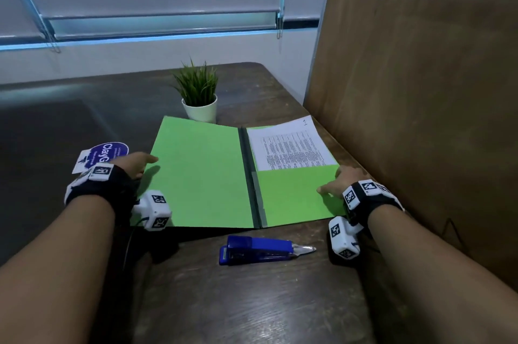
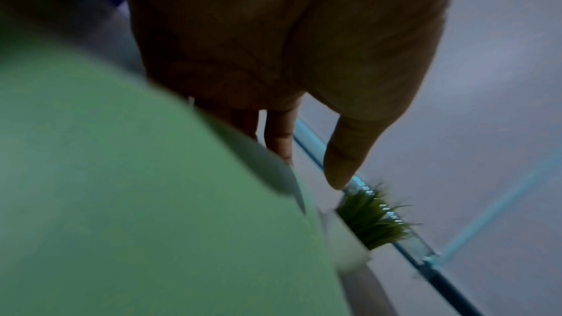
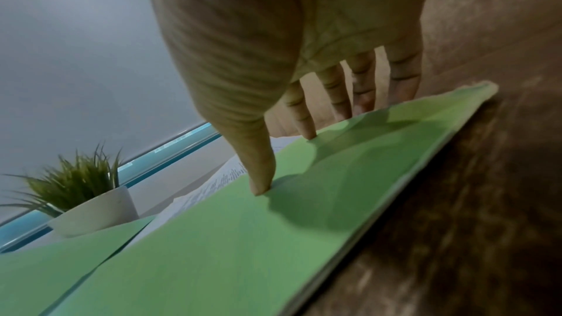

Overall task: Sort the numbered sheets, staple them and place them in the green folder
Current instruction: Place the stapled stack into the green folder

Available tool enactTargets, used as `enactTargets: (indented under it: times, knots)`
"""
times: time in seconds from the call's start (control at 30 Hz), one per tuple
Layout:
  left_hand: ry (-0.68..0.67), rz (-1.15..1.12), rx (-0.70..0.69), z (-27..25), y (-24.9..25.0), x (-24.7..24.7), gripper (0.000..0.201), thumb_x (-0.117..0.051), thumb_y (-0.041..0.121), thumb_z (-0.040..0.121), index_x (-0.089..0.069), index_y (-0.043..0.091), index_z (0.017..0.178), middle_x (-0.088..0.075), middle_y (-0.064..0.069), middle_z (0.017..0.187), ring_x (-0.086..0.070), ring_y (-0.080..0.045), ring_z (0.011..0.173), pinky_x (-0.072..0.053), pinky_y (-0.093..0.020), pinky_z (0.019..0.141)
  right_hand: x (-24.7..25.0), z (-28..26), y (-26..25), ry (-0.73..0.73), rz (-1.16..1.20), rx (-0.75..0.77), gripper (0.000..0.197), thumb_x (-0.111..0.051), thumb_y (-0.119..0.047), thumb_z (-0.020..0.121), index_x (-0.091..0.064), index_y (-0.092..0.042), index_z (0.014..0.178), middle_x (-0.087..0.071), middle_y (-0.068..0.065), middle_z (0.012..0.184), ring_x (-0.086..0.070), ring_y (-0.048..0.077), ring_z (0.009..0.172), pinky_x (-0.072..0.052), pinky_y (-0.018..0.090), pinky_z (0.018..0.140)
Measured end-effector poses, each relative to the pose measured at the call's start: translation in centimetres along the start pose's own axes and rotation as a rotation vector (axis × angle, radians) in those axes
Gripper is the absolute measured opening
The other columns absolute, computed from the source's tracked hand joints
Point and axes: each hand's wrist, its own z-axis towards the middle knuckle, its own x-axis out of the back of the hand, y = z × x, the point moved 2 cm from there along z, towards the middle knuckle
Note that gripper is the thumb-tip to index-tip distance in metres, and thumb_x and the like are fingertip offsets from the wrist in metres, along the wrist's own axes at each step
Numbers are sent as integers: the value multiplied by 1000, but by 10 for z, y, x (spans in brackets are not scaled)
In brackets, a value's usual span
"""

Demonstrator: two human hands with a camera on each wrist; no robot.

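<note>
On the table (image 1: 252, 301): green folder (image 1: 201, 175) spread open, numbered sheets (image 1: 291, 147) tucked into its right pocket, page "1" on top. Stapled already, probably, though no staple visible at this size. Blue stapler (image 1: 258, 249) lying just in front, untouched. Left hand (image 1: 134, 165) at the left cover's edge, fingers fairly straight, gripping nothing clearly. Right hand (image 1: 347, 178) flat, thumb and fingertips pressing the pocket's outer edge. Little left beyond closing.
</note>
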Motion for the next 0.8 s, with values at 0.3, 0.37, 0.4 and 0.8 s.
enactTargets:
  times: [0.3, 0.37, 0.4, 0.8]
  knots:
    - [-59, 30, -323, -93, 106, -27, 62, -56, 73, 86, -58, 11, 89, -54, -7, 76, -48, -19, 56, -36, -26, 54, 8, -13, -1, -85, 5, 42, 69, -82, -50, 73, -61, -7, 124, -64, 11, 128, -62, 30, 112, -47, 30, 83]
    - [-75, 86, -369, -115, 115, -41, 75, -53, 78, 83, -63, 8, 109, -65, -9, 94, -58, -24, 70, -44, -29, 60, 12, -19, 2, -109, 6, 52, 63, -80, -47, 78, -63, -5, 122, -65, 12, 125, -63, 30, 112, -43, 27, 79]
    - [-85, 98, -390, -126, 119, -48, 79, -52, 79, 83, -62, 9, 116, -66, -9, 101, -61, -26, 75, -47, -29, 61, 15, -21, 5, -111, 24, 63, 65, -79, -47, 78, -63, -4, 124, -65, 13, 125, -63, 30, 112, -42, 28, 78]
    - [-578, 143, -414, -172, 99, -161, 52, -46, 57, 100, -54, 24, 139, -67, 8, 123, -69, -22, 100, -48, -32, 77, 121, -49, -4, 241, 624, 253, 59, -38, -44, 105, -70, 5, 94, -67, 29, 110, -61, 41, 106, -41, 35, 83]
